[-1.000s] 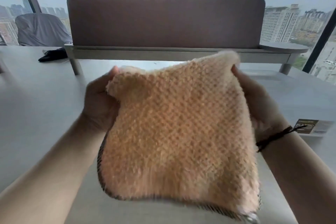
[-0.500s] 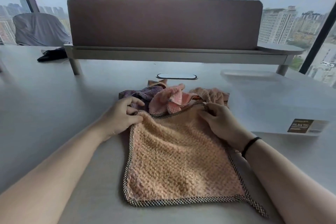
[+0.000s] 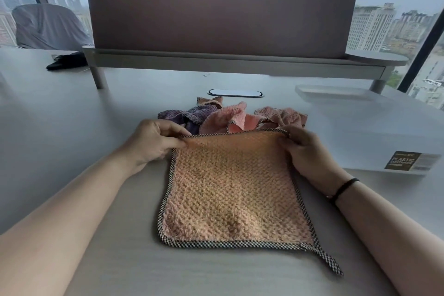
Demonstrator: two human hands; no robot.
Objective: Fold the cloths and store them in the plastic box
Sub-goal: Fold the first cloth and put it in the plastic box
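An orange cloth (image 3: 234, 190) with a checked border lies spread flat on the table in front of me. My left hand (image 3: 156, 140) pinches its far left corner and my right hand (image 3: 305, 151) pinches its far right corner; that far edge is lifted slightly. Behind it sits a crumpled heap of cloths: a purple one (image 3: 182, 115), a pink one (image 3: 230, 116) and a salmon one (image 3: 283, 114). The clear plastic box (image 3: 374, 132) with a dark label stands to the right, its lid (image 3: 336, 94) lying behind it.
A brown desk divider (image 3: 221, 19) on a grey shelf runs across the back of the table. An oval cable grommet (image 3: 235, 93) sits just beyond the heap. A black object (image 3: 64, 61) lies at the far left, a covered chair (image 3: 48, 26) behind it.
The orange cloth, held up in front of me a second ago, has come down flat on the table. Both hands still hold its far corners, now spread wider apart.
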